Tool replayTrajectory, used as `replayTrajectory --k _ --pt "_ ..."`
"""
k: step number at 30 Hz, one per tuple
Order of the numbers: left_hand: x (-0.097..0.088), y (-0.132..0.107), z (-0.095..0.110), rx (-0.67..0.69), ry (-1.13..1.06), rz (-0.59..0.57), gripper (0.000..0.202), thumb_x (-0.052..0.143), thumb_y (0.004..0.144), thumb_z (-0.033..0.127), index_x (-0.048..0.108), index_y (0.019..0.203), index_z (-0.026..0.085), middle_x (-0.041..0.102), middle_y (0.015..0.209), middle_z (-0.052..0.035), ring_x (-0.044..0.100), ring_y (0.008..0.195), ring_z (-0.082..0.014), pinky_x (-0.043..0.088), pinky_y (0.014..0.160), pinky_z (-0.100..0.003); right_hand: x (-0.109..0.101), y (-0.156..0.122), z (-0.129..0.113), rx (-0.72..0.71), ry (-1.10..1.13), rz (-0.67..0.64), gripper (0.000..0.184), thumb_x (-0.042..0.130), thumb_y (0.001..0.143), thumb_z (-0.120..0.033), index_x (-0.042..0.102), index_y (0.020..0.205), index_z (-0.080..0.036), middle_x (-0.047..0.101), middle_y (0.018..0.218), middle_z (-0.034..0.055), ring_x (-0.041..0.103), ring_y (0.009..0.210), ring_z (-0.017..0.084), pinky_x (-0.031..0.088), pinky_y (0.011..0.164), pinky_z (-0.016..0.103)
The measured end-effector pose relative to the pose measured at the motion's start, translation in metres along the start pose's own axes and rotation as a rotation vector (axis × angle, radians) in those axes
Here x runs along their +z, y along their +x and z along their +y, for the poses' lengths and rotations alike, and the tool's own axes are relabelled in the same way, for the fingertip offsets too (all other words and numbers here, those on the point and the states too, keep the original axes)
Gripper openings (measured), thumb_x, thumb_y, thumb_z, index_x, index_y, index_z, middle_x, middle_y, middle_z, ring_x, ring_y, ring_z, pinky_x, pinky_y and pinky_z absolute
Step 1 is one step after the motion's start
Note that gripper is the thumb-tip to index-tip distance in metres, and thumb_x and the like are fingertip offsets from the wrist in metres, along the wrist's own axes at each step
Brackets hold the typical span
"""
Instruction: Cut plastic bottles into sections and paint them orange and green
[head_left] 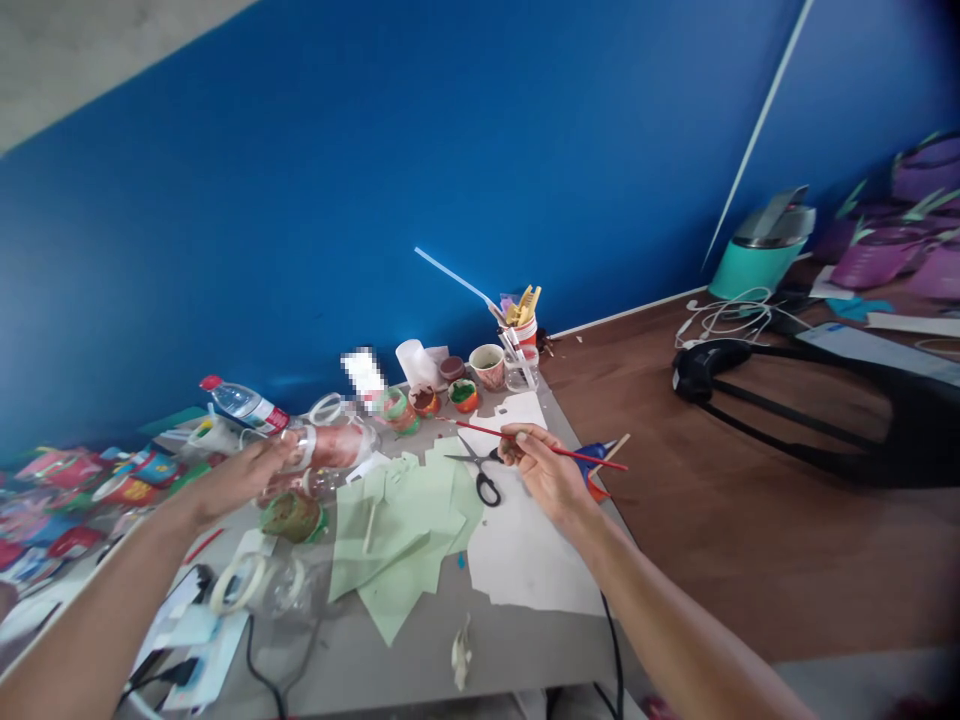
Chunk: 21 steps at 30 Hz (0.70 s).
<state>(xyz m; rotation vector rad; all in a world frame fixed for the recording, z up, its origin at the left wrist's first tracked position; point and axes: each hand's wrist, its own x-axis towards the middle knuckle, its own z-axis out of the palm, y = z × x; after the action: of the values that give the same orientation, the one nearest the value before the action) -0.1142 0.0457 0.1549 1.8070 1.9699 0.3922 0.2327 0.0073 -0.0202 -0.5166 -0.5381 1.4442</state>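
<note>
My left hand [259, 468] is closed at the near end of a clear plastic bottle [339, 446] with a pinkish coating, lying sideways; its fingers are partly blurred. Just below stands a plastic cup [294, 516] with brownish-green contents. Between the thumb and fingers of my right hand [534, 462] is a thin red paintbrush [592, 461], its tip pointing left. Beneath that hand, black-handled scissors [486, 484] rest half open on white paper [525, 560]. Small pots of brown paint [424, 400] and green paint [464, 395] stand behind.
Pale green paper sheets [397, 540] cover the table's middle. At the back are a water bottle [244, 405], a patterned paper cup [489, 368] and a cup of tools [521, 320]. Tape rolls [238, 583] and cables lie front left. Earphones [731, 315] lie on the brown surface.
</note>
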Motion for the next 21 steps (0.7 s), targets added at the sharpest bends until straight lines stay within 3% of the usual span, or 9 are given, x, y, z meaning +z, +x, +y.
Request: replayTrajectory --k 1,4,7,12,15,18,21 --pt "0.003 -0.004 0.004 -0.015 -0.149 -0.131 0.09 0.045 0.061 0.088 0.065 0.112 0.017 0.074 0.102 -0.0099 0.064 0.103 -0.029 0.051 0.087 -0.037 0.0 0.0 -0.001 0.0 -0.001 -0.004 0.016 0.076 0.068 -0.033 0.074 0.077 -0.021 0.066 0.068 0.0024 0.057 0.066 0.017 0.039 0.062 0.031" --pt "0.024 -0.016 0.018 0.039 -0.484 -0.234 0.093 0.043 0.063 0.088 0.058 0.121 0.017 0.07 0.111 -0.0135 0.06 0.111 -0.0341 0.049 0.091 -0.045 0.001 -0.001 -0.003 -0.005 0.005 -0.024 0.016 0.075 0.069 -0.033 0.074 0.079 -0.02 0.066 0.069 0.003 0.057 0.068 0.017 0.039 0.062 0.031" --pt "0.058 -0.025 0.031 0.196 -0.593 -0.203 0.094 0.029 0.066 0.091 0.06 0.118 0.019 0.068 0.113 -0.0141 0.055 0.118 -0.037 0.047 0.093 -0.05 0.001 -0.001 -0.004 -0.027 0.04 -0.044 0.016 0.074 0.07 -0.033 0.074 0.081 -0.022 0.066 0.07 0.0025 0.056 0.068 0.017 0.041 0.064 0.031" --pt "0.127 -0.029 0.039 0.195 -0.841 -0.122 0.106 0.002 0.066 0.09 0.06 0.118 0.018 0.067 0.115 -0.0159 0.052 0.123 -0.0344 0.041 0.101 -0.054 0.002 -0.003 -0.007 -0.039 0.063 -0.072 0.016 0.074 0.071 -0.034 0.074 0.082 -0.022 0.067 0.071 0.0028 0.058 0.068 0.017 0.043 0.066 0.031" --pt "0.159 -0.026 0.039 0.225 -1.062 -0.147 0.097 0.008 0.073 0.086 0.059 0.121 0.019 0.064 0.123 -0.0151 0.05 0.125 -0.0322 0.039 0.104 -0.053 0.005 -0.005 -0.007 -0.024 0.03 -0.111 0.019 0.075 0.07 -0.036 0.074 0.084 -0.022 0.07 0.073 0.0036 0.059 0.069 0.017 0.045 0.067 0.032" --pt "0.179 -0.021 0.04 0.284 -1.248 -0.198 0.09 0.023 0.075 0.085 0.057 0.125 0.019 0.059 0.131 -0.0151 0.044 0.131 -0.0319 0.032 0.109 -0.052 0.007 -0.007 -0.006 -0.006 -0.018 -0.147 0.023 0.076 0.07 -0.038 0.075 0.087 -0.021 0.072 0.075 0.0045 0.06 0.067 0.017 0.047 0.068 0.032" --pt "0.194 -0.015 0.038 0.378 -1.312 -0.142 0.085 0.039 0.073 0.082 0.058 0.126 0.019 0.057 0.134 -0.0135 0.036 0.137 -0.0317 0.022 0.115 -0.049 0.007 -0.008 -0.003 0.002 -0.05 -0.159 0.024 0.076 0.071 -0.037 0.075 0.087 -0.02 0.072 0.074 0.004 0.061 0.066 0.016 0.048 0.069 0.032"
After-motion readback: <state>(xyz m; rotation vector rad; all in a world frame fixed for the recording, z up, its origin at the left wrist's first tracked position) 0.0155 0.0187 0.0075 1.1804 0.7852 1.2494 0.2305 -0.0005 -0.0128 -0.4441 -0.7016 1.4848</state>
